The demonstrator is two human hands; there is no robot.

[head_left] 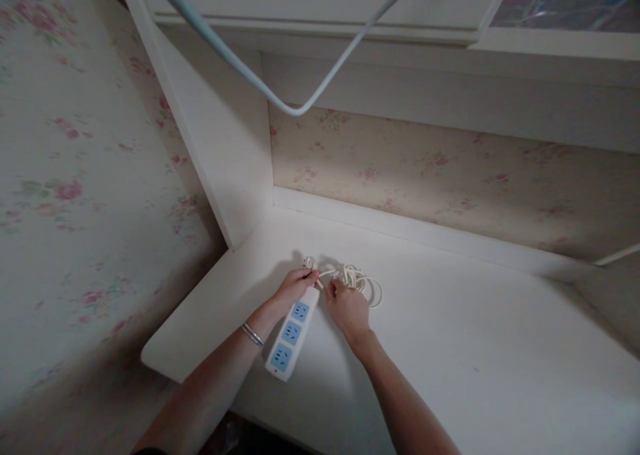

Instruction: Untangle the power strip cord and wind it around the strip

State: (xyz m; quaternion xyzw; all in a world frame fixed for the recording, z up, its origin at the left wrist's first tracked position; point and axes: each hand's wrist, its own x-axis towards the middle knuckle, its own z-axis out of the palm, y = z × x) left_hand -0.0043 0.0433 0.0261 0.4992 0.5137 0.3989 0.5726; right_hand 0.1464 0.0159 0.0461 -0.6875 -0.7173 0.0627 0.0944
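Note:
A white power strip [291, 332] with three blue socket panels lies slanted on the white desktop. Its cream cord [353, 278] is bunched in loose loops just beyond it. My left hand [296, 287], with a silver bangle at the wrist, is closed on the cord near the far end of the strip. Close by on the right, my right hand [349, 308] has its fingers curled around the cord beside the bundle. A small end of the bundle, perhaps the plug [310, 263], shows past my left fingertips; its detail is too small to tell.
The white desk [450, 335] has a low back ledge and a side panel [220, 141] at left. A shelf [320, 31] overhangs the back. A pale cable [295, 111] hangs in front of it. Flowered wallpaper [70, 188] covers the left wall.

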